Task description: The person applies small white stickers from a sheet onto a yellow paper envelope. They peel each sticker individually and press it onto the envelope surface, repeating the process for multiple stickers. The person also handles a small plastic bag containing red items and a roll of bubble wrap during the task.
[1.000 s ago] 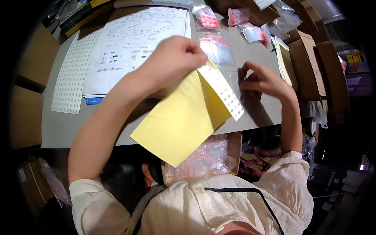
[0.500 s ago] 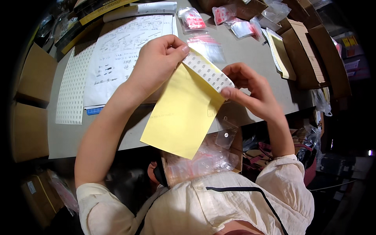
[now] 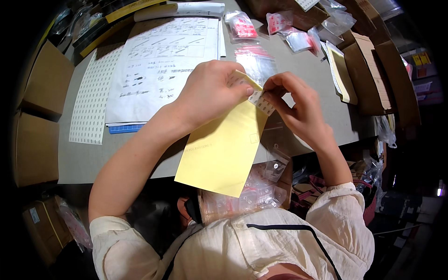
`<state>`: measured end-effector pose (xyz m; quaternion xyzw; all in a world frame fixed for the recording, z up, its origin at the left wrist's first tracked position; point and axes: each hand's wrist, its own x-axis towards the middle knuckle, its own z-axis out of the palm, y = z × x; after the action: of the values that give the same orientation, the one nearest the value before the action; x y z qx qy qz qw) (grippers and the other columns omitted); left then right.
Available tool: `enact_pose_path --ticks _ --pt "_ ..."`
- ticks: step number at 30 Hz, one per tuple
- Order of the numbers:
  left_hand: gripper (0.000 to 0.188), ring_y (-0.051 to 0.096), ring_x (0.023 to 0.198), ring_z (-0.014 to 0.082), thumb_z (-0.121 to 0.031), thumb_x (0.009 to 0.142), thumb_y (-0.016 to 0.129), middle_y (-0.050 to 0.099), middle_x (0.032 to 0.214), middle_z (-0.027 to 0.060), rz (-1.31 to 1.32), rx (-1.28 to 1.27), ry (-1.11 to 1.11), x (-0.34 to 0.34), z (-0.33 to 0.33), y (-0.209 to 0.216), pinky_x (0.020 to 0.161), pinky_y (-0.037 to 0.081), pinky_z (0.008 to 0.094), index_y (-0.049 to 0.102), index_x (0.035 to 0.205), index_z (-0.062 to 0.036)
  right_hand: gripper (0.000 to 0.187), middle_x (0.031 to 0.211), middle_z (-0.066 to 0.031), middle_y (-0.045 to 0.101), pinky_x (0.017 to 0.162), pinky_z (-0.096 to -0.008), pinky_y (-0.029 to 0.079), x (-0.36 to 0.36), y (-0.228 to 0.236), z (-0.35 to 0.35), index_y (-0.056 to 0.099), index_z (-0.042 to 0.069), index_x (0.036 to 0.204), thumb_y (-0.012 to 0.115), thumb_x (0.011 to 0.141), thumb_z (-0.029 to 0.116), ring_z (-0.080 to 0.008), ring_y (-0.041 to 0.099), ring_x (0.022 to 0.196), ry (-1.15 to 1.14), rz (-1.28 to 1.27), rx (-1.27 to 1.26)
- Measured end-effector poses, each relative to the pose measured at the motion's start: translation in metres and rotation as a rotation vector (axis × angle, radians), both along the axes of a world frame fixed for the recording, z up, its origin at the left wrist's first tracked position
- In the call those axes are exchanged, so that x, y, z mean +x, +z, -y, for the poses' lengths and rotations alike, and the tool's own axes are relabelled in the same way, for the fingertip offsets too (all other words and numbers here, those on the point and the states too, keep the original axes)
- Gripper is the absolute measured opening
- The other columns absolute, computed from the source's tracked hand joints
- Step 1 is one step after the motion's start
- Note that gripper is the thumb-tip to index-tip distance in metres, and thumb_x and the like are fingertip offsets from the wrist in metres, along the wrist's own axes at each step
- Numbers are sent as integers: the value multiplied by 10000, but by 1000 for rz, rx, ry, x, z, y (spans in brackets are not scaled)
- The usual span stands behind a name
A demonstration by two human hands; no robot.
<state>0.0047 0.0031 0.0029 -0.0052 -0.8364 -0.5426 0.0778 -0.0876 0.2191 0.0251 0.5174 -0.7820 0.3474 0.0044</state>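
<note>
A sheet of round stickers [image 3: 219, 151] hangs in front of me, its yellow backing toward me and its top edge folded over so that a white strip of printed stickers shows. My left hand [image 3: 214, 91] is closed on the folded strip, its thumb pressed over the stickers. At the strip's right end, my right hand [image 3: 298, 107] pinches the edge between thumb and fingers; whether a single sticker is between the fingertips is too small to tell. Below the sheet, clear zip bags [image 3: 252, 189], several bearing small round stickers, lie in a box by my lap.
Handwritten papers [image 3: 154, 74] and another sticker sheet [image 3: 93, 100] lie on the grey table [image 3: 186, 172] to the left. Beyond my hands lie empty zip bags [image 3: 255, 63] and bundled bag packs [image 3: 242, 25]. Cardboard boxes [image 3: 366, 74] stand at the right, others [image 3: 39, 149] at the left.
My left hand has slid right and down along the folded strip, covering more of it. My right fingers have closed into a pinch at its end. The sheet has shifted slightly right and down.
</note>
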Motion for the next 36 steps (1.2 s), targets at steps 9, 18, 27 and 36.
enact_pose_path --ticks 9,18,27,36 --pt "256 661 753 139 -182 861 764 745 837 95 44 -93 38 -2 5 8 725 536 322 741 999 32 164 873 -127 603 675 -414 520 11 -6 10 622 36 993 723 864 27 -320 623 747 -6 -537 64" --pt "290 708 807 176 -188 853 767 762 898 121 166 -28 46 -9 15 0 776 550 312 750 1026 44 125 874 -38 669 727 -256 493 -83 30 18 664 -32 1031 683 964 72 -95 614 773 13 82 329" --pt "342 717 821 194 -220 839 758 762 910 137 171 -70 59 -10 15 -2 782 552 325 742 1035 59 243 738 -4 628 473 -267 427 -108 23 27 672 3 921 745 897 234 -78 578 600 -257 220 680" --pt "357 714 831 195 -221 837 768 760 912 146 161 -36 38 -11 16 -3 789 549 329 740 1051 62 152 879 23 633 726 -228 477 -98 33 19 637 17 1013 728 913 85 -39 586 832 28 386 549"
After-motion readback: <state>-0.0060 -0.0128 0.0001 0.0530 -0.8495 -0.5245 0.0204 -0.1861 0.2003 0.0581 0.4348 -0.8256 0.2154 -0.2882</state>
